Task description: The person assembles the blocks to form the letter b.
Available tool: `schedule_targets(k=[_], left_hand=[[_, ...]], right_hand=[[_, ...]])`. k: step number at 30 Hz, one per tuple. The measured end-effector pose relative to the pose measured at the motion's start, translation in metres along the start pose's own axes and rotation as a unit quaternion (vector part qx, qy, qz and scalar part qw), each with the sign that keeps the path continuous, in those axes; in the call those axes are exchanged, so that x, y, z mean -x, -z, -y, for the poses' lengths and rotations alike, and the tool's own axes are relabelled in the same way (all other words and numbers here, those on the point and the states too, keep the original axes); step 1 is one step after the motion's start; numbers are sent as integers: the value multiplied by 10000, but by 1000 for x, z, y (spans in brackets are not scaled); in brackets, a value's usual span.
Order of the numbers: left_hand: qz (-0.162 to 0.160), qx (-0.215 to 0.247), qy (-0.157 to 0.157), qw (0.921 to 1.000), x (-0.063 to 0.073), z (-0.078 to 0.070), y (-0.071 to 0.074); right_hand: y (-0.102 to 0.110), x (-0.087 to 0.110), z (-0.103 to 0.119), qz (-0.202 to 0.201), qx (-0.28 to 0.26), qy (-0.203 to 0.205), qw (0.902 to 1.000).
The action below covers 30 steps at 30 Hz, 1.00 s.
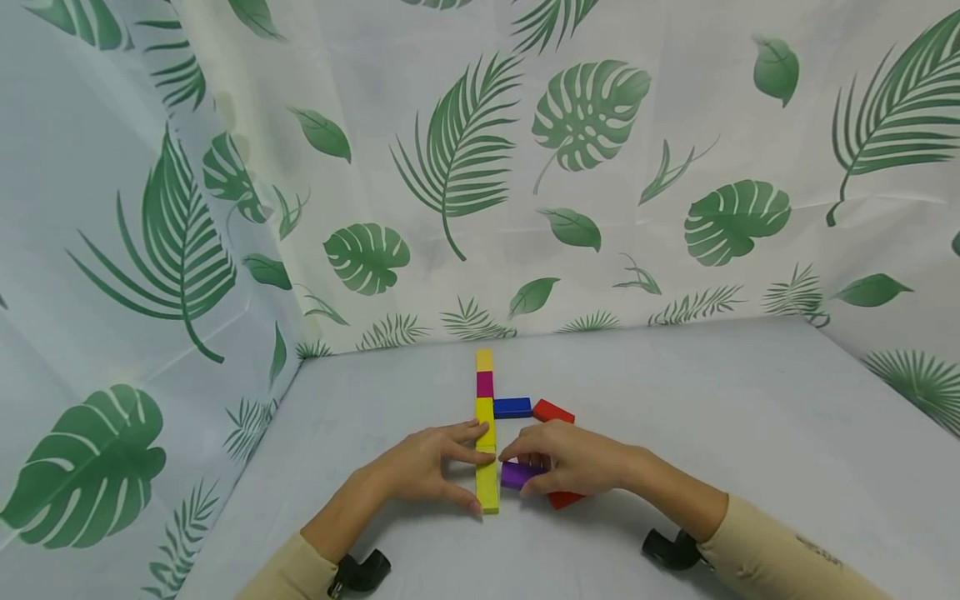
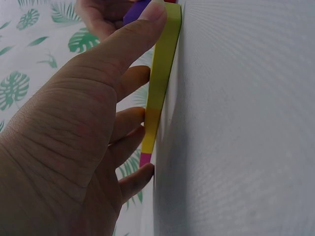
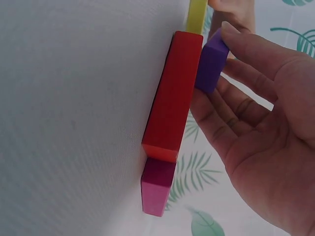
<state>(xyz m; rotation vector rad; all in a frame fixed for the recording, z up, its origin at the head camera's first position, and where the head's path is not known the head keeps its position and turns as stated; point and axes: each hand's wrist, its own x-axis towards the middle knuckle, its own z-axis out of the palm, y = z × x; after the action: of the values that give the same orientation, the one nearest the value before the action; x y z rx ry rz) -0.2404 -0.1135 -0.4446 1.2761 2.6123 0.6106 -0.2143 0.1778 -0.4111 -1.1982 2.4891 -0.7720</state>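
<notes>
A straight row of blocks runs away from me in the head view, its near end a yellow block (image 1: pixel 487 492). Along the left side of this row lies my left hand (image 1: pixel 423 467), fingers spread and fingertips touching the yellow blocks. My right hand (image 1: pixel 585 460) pinches a purple block (image 1: pixel 519 476) between thumb and fingers, just right of the row. In the right wrist view the purple block (image 3: pixel 211 64) is beside a red block (image 3: pixel 172 96), whose end meets a magenta block (image 3: pixel 157 187). The right hand hides part of these in the head view.
A blue block (image 1: pixel 512 408) extends right from the row, and another red block (image 1: pixel 553 411) lies angled beyond it. Farther up the row are a magenta block (image 1: pixel 485 384) and a yellow end block (image 1: pixel 484 360). Leaf-patterned cloth (image 1: pixel 480 167) walls the table (image 1: pixel 675 392) at back and sides.
</notes>
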Motion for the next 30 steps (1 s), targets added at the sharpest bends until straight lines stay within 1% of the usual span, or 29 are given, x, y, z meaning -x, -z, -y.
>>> schedule_targets(k=[9,17,24,30], left_hand=[[12,16,16,10000,0,-1,1],[10,62,12,10000,0,-1,2],[22,109,19,9999,0,-1,1],[19,84,55,9999,0,-1,0]], right_hand=[[-2,-3,2,63,-26,111,9999],[-4,-3,0,95,70,139,9998],[-8,-4,0,241,52,37,9997],[-9,-4,1,261,-86,4,9996]])
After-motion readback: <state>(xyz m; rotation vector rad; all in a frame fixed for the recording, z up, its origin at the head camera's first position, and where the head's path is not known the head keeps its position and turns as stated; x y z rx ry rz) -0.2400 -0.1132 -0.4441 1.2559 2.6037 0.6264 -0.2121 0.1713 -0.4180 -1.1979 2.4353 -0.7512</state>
